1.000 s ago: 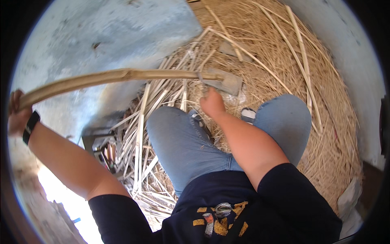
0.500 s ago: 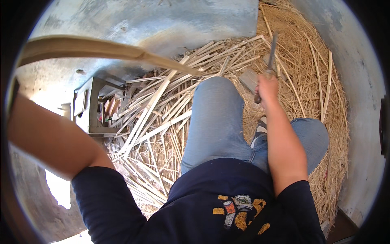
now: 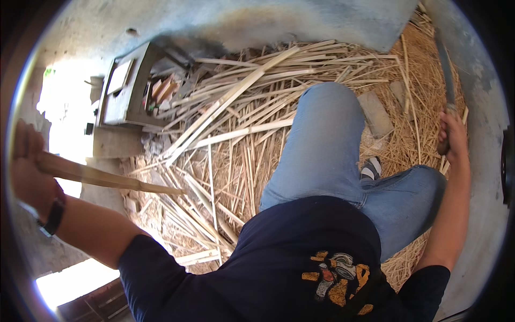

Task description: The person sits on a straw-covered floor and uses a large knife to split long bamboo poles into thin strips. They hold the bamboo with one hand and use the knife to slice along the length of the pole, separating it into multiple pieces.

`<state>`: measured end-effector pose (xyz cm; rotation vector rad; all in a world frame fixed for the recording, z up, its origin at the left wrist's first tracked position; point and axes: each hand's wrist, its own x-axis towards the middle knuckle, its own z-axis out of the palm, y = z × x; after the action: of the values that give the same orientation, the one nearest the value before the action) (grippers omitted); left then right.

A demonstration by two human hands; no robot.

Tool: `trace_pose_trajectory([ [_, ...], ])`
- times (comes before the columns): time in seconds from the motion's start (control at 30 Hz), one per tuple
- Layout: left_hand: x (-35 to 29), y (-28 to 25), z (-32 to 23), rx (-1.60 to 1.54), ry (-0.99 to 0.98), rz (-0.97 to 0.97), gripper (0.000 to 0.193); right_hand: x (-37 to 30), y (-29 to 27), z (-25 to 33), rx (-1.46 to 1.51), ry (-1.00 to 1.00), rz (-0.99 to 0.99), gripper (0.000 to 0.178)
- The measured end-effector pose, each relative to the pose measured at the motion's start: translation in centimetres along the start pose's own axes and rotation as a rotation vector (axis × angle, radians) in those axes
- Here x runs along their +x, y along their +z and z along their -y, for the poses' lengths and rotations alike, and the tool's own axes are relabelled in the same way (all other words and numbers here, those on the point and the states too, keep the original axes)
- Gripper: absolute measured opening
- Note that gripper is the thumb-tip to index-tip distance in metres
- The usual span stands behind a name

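Note:
At the far left, my left hand (image 3: 31,166) is closed around one end of a split bamboo strip (image 3: 115,178). The strip points right and slightly down, its free end above the loose pieces on the floor. On the far right, my right hand (image 3: 456,134) grips the handle of a long-bladed knife (image 3: 446,72). Its narrow dark blade points up and away beside the grey wall, well apart from the bamboo strip. My knees, in blue jeans (image 3: 327,145), lie between the two hands.
A heap of pale bamboo strips (image 3: 241,99) covers the floor ahead and left. Thin shavings (image 3: 416,48) lie along the right wall. A flat block (image 3: 376,114) rests beside my right foot (image 3: 371,168). A small wooden cabinet (image 3: 122,91) stands at the back left.
My left hand has come into view, and the bamboo strip has swung down toward me. My right hand has carried the knife to the right, near the wall. The view has shifted left.

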<state>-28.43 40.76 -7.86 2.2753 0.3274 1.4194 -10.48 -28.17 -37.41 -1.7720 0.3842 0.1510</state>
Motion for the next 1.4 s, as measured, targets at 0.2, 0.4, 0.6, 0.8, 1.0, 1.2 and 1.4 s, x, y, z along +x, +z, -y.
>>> trace_pose_trajectory([
  [0.2,-4.0,-2.1,5.5,-0.030,-0.266,0.081,0.045,2.5,-2.2,-4.0,0.081,0.088,-0.098,0.018],
  [0.4,-0.5,-0.3,5.3,0.099,-0.317,0.013,0.037,2.8,-2.3,-6.2,0.159,0.176,-0.215,0.014],
  [0.6,2.5,-0.7,11.1,0.118,-0.523,-0.027,0.047,3.5,-2.4,-6.8,0.182,0.224,-0.246,0.011],
  [0.8,-3.9,2.1,18.1,0.394,-0.732,0.116,0.070,3.4,-3.2,-7.3,0.172,0.265,-0.263,0.015],
  [1.0,-14.4,5.4,30.8,0.770,-0.379,0.346,0.081,2.1,-1.8,-5.9,0.112,0.268,-0.295,0.016],
  [1.2,-21.2,4.8,34.1,1.159,-0.643,0.439,0.078,2.2,-1.6,-6.1,0.084,0.283,-0.270,0.015],
  [1.4,-31.4,3.1,39.4,1.207,-0.871,0.862,0.081,2.7,-1.5,-6.7,0.007,0.253,-0.274,0.017],
])
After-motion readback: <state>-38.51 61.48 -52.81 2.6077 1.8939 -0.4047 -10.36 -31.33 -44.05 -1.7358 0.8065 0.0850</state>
